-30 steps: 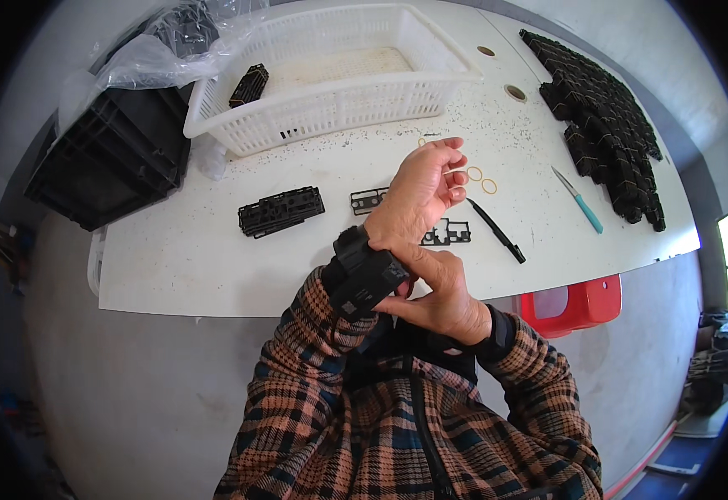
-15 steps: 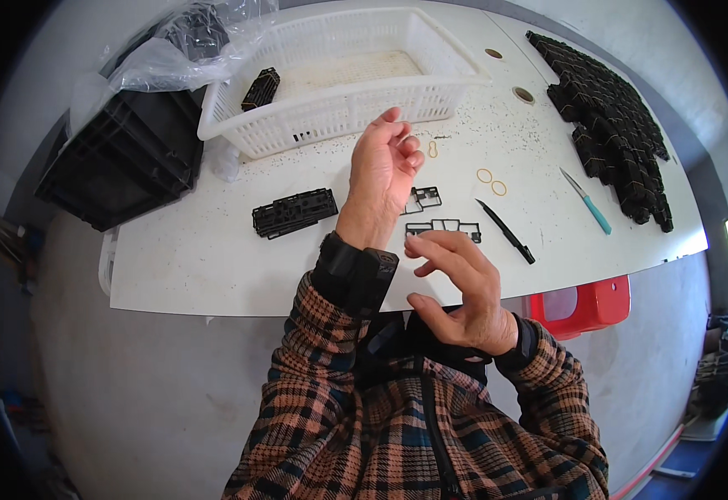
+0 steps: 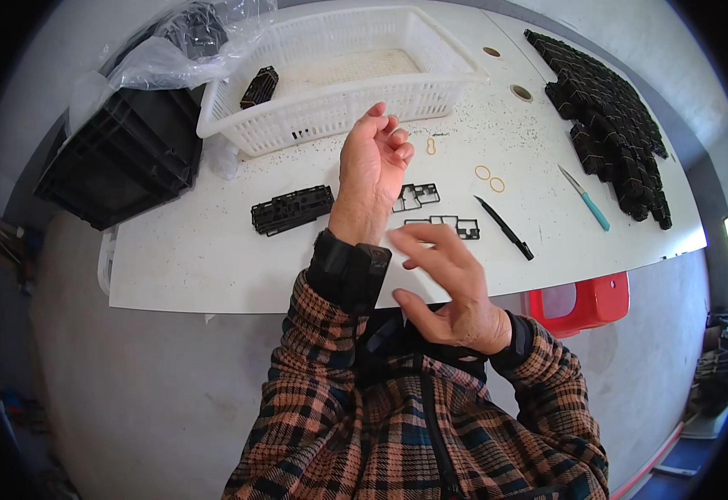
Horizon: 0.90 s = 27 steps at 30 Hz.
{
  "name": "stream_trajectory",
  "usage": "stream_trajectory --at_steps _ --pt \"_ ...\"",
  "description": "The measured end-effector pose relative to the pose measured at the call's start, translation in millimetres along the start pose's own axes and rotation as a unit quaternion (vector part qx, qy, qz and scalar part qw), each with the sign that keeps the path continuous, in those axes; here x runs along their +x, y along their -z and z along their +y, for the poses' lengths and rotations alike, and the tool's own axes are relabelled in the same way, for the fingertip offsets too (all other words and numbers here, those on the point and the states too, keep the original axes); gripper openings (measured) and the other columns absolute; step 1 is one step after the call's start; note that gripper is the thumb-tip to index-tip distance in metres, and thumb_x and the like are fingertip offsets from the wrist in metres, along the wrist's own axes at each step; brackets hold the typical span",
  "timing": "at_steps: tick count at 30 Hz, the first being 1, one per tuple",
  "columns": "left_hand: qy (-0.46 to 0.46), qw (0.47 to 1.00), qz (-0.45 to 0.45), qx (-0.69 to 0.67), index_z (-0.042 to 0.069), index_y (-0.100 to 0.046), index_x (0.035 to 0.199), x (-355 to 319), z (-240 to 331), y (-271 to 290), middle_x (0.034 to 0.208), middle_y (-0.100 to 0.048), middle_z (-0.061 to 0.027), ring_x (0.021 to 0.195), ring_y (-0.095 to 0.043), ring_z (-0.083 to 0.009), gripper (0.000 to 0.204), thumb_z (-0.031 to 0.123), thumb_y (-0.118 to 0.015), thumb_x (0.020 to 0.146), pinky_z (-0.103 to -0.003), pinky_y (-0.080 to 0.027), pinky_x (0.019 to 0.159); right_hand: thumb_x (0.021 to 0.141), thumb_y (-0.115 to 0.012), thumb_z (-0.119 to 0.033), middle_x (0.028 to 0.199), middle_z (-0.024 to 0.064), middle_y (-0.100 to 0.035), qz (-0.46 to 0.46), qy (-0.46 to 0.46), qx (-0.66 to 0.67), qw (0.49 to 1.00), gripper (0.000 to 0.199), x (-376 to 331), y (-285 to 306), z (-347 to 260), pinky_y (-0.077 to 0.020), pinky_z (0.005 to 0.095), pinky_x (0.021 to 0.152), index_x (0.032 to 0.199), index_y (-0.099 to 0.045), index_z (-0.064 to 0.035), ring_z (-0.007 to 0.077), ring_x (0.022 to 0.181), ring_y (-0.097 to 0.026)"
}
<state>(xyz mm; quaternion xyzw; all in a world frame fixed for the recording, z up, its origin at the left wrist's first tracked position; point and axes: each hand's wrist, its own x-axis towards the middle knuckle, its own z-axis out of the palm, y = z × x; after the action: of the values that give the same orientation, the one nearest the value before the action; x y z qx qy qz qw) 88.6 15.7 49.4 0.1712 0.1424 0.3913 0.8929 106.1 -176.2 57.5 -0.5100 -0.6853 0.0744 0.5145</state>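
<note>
My left hand (image 3: 371,171) is raised over the middle of the white table (image 3: 189,271), its fingers loosely bent and apart, with nothing in it. Below it my right hand (image 3: 451,292) is open near the left wrist's black band (image 3: 349,273), thumb and fingers spread, also holding nothing. A stack of black plastic frames (image 3: 292,210) lies left of my left forearm. Two single black frames lie right of that arm: an upper one (image 3: 415,197) and a lower one (image 3: 468,227), which my right fingers partly cover.
A white basket (image 3: 339,112) at the back holds a black bundle (image 3: 260,87). Left of it stands a black crate (image 3: 126,158) under clear plastic (image 3: 160,67). Rubber bands (image 3: 497,185), a black pen-like tool (image 3: 504,227), a teal-handled knife (image 3: 585,198) and piled black bundles (image 3: 622,142) lie rightward.
Both hands have shifted slightly to the left, the right one closer to the left wrist. A little more of the upper single frame shows. Nothing was picked up or let go.
</note>
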Motion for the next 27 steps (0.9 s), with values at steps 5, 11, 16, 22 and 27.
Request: stream_trajectory --at_steps 5,11,16,22,27 --pt "-0.020 1.000 0.009 0.007 0.006 -0.052 0.107 -2.8 2.0 0.5 0.084 -0.053 -0.0045 0.065 -0.046 -0.0142 0.022 0.003 -0.051 0.084 -0.027 -0.036 0.053 0.076 -0.066 0.001 0.119 0.0203 -0.057 0.041 -0.024 0.074 0.996 0.058 -7.0 -9.2 7.5 -0.0542 0.0322 0.075 0.132 -0.053 -0.0019 0.0262 0.096 -0.061" --pt "-0.022 1.000 0.012 0.004 0.006 -0.052 0.108 -1.0 1.2 2.0 0.083 -0.052 -0.0047 0.065 -0.046 -0.0142 0.024 0.002 -0.051 0.084 -0.027 -0.036 0.053 0.077 -0.065 0.000 0.119 0.0189 -0.059 -0.020 -0.033 0.063 0.997 0.063 -4.4 -9.4 14.5 -0.0551 0.0329 0.076 0.137 -0.047 -0.0015 0.0258 0.100 -0.061" --pt "-0.031 0.999 0.029 -0.006 0.005 -0.051 0.108 2.9 4.6 3.1 0.083 -0.051 -0.0051 0.064 -0.046 -0.0144 0.024 0.001 -0.049 0.084 -0.027 -0.036 0.053 0.077 -0.066 -0.001 0.118 0.0189 -0.059 0.048 -0.060 0.122 0.990 0.065 2.3 -17.5 11.6 -0.0541 0.0328 0.076 0.138 -0.045 -0.0010 0.0258 0.099 -0.061" --pt "-0.007 0.998 0.049 -0.033 0.005 -0.050 0.105 6.5 3.5 7.8 0.083 -0.050 -0.0054 0.064 -0.046 -0.0148 0.023 0.000 -0.047 0.083 -0.027 -0.036 0.053 0.077 -0.072 -0.007 0.121 0.0191 -0.057 -0.044 -0.050 0.076 0.995 0.065 -0.2 -19.3 17.1 -0.0531 0.0327 0.077 0.137 -0.047 -0.0010 0.0260 0.100 -0.060" --pt "-0.018 0.998 0.065 -0.019 0.006 -0.050 0.105 5.9 1.1 11.8 0.082 -0.049 -0.0051 0.064 -0.046 -0.0149 0.023 0.000 -0.047 0.083 -0.028 -0.036 0.053 0.077 -0.076 -0.013 0.124 0.0193 -0.056 -0.050 -0.047 0.081 0.994 0.067 3.6 -20.3 18.6 -0.0526 0.0320 0.078 0.136 -0.048 -0.0009 0.0262 0.103 -0.059"
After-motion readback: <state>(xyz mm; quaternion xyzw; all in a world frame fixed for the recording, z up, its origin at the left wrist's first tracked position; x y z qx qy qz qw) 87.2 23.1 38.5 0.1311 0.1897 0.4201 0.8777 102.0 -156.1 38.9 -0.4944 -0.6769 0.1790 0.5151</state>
